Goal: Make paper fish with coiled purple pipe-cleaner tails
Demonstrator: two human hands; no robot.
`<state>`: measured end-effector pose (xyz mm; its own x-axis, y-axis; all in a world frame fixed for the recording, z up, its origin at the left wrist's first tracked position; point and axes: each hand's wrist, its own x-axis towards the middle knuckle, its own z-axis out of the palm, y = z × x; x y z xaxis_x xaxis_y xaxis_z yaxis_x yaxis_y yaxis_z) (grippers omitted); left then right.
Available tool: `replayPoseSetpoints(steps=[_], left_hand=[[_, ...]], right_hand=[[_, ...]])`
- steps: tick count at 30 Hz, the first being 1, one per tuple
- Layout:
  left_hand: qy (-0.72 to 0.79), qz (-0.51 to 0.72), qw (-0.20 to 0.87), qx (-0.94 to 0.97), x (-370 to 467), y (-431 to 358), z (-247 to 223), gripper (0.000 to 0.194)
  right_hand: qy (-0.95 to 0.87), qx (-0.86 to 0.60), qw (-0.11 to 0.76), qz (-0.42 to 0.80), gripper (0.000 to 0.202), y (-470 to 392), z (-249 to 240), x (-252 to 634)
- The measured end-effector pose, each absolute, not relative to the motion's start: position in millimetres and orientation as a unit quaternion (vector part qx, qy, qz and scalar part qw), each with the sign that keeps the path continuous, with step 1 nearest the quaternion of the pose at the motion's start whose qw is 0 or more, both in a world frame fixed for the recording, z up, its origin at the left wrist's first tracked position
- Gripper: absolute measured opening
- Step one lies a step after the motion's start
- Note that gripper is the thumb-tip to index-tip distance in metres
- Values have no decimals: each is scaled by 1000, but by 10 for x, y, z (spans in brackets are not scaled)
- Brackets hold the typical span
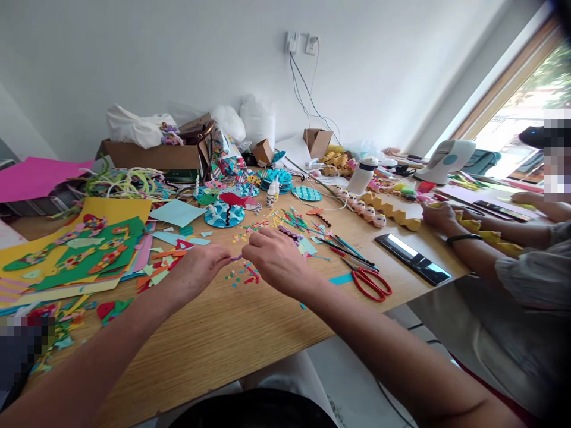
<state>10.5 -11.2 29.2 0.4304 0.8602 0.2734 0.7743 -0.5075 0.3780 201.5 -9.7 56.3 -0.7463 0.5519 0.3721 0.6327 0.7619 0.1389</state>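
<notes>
A thin purple strip [235, 258] stretches across the short gap between my two hands; whether it is paper or pipe cleaner I cannot tell. My left hand [207, 264] pinches one end, and my right hand [274, 258] has its fingers closed on the other. Below them, small coloured paper scraps [250, 273] lie on the wooden table [200, 351]. Just beyond my right hand is a curled purple piece [289, 233], partly hidden. Farther back, a red paper fish [232, 200] stands on a dark spiral stem over a blue-patterned disc [216, 217].
Red-handled scissors [370, 285] and a black phone [413, 258] lie to the right. Glue bottles [271, 195] stand behind my hands. Green and yellow paper sheets [125, 208] cover the left. At right, another person's hands [439, 220] hold a yellow egg-carton strip [484, 232].
</notes>
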Motion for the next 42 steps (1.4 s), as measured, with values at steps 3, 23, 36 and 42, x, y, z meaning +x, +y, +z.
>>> replayPoseSetpoints(steps=[3, 23, 36, 42], left_hand=[[440, 203, 110, 868, 135, -195, 362, 29], [493, 344, 43, 798, 218, -21, 211, 24], [512, 183, -11, 839, 254, -78, 197, 30], [445, 139, 68, 882, 224, -175, 341, 30]], right_hand=[[-936, -318, 148, -9, 15, 26, 705, 2094], [-769, -485, 322, 264, 26, -64, 87, 1823], [-892, -441, 47, -87, 24, -162, 461, 1869], [-939, -342, 39, -11, 13, 31, 733, 2023]])
